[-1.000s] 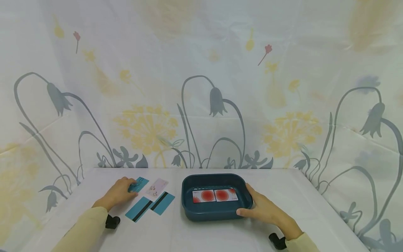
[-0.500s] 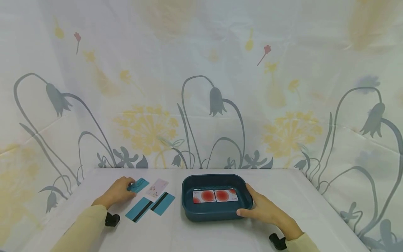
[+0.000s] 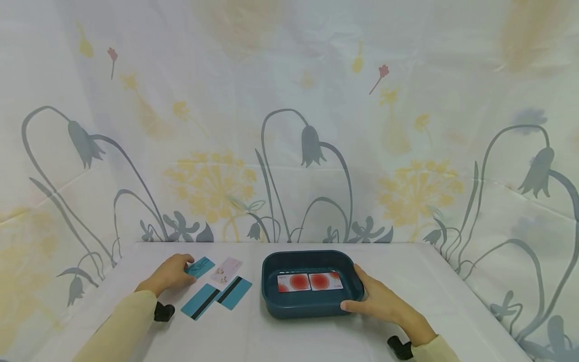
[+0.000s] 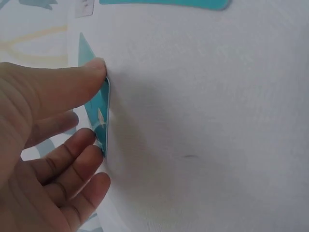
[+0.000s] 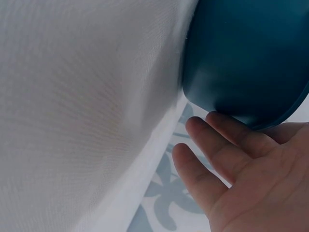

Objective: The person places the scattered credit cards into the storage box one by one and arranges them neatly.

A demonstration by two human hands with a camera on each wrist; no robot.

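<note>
At the left of the table, my left hand (image 3: 168, 275) pinches a blue card (image 3: 201, 267) by its near left end. The left wrist view shows the thumb on one edge of this card (image 4: 102, 108) and fingertips at the other; it stands tilted. Beside it lie a pale pink flowered card (image 3: 226, 270) and two blue cards with black stripes, one nearer me (image 3: 200, 300) and one to its right (image 3: 234, 292). My right hand (image 3: 380, 298) holds the right end of a dark teal box (image 3: 312, 308), thumb on its front, fingers along its side.
Two white cards with red circles, a left one (image 3: 293, 282) and a right one (image 3: 325, 280), lie side by side inside the box. A white cloth covers the table (image 3: 226, 337). Behind it hangs a flower-printed curtain (image 3: 289, 75).
The left hand's fingers have drawn back slightly along the blue card, and more of its lettering shows. The right hand and the box have stayed in place.
</note>
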